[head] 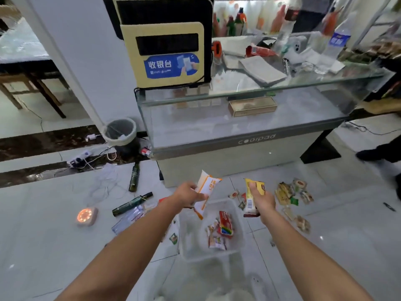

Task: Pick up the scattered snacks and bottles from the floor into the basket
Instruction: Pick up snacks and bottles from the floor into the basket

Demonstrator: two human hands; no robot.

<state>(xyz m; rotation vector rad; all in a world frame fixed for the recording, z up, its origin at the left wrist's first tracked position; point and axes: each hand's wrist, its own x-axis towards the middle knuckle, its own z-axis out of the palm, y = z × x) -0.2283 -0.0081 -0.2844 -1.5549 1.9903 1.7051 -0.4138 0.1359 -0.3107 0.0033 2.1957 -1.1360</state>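
Note:
A clear plastic basket sits on the floor between my arms, with several snack packets lying in it. My left hand grips a white-and-orange snack packet above the basket's far left corner. A yellow snack packet is held upright in my right hand, just above the basket's right rim. More snacks are scattered on the floor to the right. Two dark green bottles and a clear bottle lie on the floor to the left.
A glass display counter stands just beyond the basket. A small bin, a power strip and loose cables lie at the left. A round lit device rests on the tiles. Another person's dark shoe shows at the right.

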